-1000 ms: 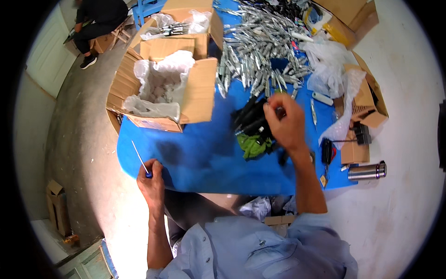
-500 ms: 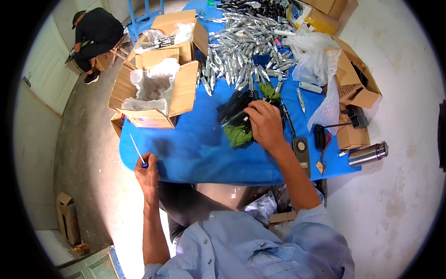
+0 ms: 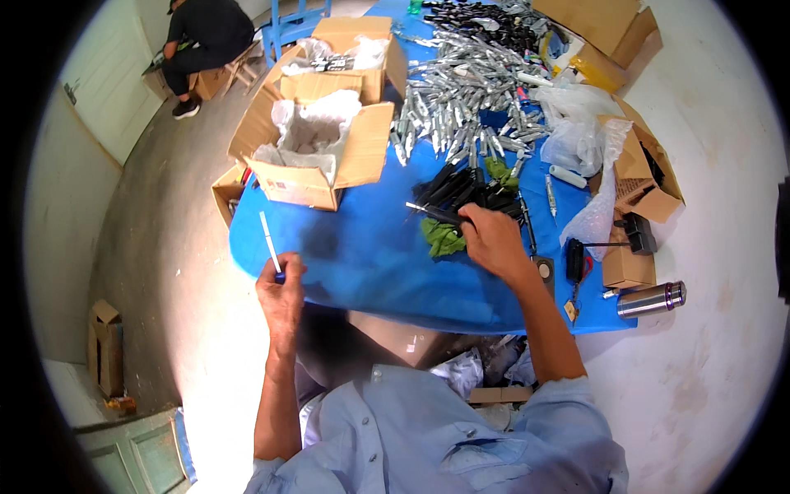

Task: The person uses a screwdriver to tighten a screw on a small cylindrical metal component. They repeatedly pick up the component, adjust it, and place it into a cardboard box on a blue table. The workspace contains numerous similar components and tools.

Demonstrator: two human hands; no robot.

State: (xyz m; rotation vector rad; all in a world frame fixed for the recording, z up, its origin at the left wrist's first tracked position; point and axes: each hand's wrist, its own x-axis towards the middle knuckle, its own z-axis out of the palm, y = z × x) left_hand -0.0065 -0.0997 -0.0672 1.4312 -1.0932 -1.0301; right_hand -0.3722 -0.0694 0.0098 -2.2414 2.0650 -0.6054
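My left hand is at the near left edge of the blue table, shut on a thin white stick with a blue end that points up and away. My right hand rests on a heap of black pen-like parts in the table's middle and pinches one thin black piece that sticks out to the left. A green cloth lies under and beside that hand.
A large pile of silver tubes covers the far table. Open cardboard boxes with white plastic liners stand at the left. More boxes, plastic bags and a steel flask sit at the right. A person in black crouches far left.
My right hand has drawn one black piece out of the heap toward the left. My left hand still holds the white stick at the table edge. The view has shifted, table sits further up.
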